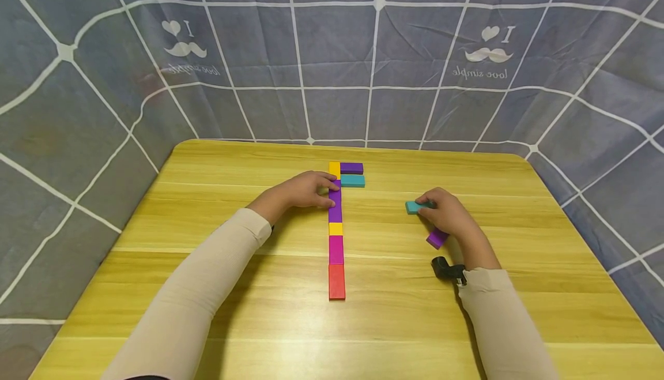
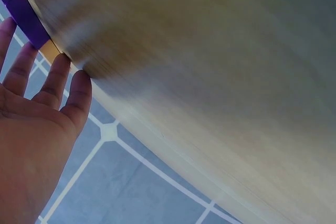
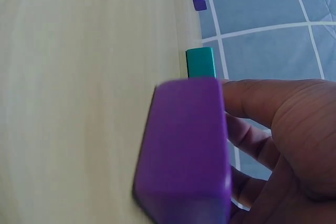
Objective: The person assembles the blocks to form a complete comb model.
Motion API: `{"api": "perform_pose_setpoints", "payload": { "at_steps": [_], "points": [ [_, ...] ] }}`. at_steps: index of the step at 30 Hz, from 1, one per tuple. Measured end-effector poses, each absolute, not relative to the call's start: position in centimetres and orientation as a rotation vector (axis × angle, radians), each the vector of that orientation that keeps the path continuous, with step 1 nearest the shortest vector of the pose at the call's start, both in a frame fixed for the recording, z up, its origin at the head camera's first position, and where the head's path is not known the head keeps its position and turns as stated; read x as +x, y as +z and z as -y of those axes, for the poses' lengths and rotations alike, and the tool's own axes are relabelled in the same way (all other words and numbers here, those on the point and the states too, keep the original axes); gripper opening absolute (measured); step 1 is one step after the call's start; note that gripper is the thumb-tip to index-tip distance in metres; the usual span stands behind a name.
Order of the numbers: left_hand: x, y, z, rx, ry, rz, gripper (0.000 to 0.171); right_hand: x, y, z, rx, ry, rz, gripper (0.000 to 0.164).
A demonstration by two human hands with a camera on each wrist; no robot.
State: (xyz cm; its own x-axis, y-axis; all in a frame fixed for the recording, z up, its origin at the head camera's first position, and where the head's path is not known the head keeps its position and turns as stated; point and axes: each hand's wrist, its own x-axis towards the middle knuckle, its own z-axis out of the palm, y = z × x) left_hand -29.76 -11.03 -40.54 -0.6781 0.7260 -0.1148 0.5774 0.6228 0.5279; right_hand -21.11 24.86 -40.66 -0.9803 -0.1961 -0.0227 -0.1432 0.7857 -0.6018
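A straight column of coloured blocks runs down the table, with a yellow block [image 1: 334, 169] at its far end. My left hand [image 1: 308, 188] touches the purple blocks [image 1: 335, 213] of this column with outstretched fingers; in the left wrist view its fingertips [image 2: 81, 80] lie along their side. Over on the right, my right hand [image 1: 447, 214] pinches a teal block [image 1: 412, 207] between thumb and fingers. Below that hand lies a loose purple block [image 1: 437, 239], large and near in the right wrist view. The fingers partly cover the pinched teal block.
Nearer in the column come a small yellow block [image 1: 335, 229], a magenta block [image 1: 336, 249] and a red block [image 1: 336, 282]. A dark purple block [image 1: 353, 168] and another teal block [image 1: 354, 181] jut right from its far end. Grey curtains [image 1: 337, 45] surround the wooden table [image 1: 394, 322].
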Motion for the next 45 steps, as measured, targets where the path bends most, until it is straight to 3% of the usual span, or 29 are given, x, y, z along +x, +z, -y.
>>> {"api": "perform_pose_setpoints", "payload": {
  "at_steps": [45],
  "points": [
    [-29.2,-40.2,11.2,1.050,0.650,-2.524,0.050,-22.9,-41.8,-18.0,-0.313,-1.032,-2.911,0.022]
  ]
}}
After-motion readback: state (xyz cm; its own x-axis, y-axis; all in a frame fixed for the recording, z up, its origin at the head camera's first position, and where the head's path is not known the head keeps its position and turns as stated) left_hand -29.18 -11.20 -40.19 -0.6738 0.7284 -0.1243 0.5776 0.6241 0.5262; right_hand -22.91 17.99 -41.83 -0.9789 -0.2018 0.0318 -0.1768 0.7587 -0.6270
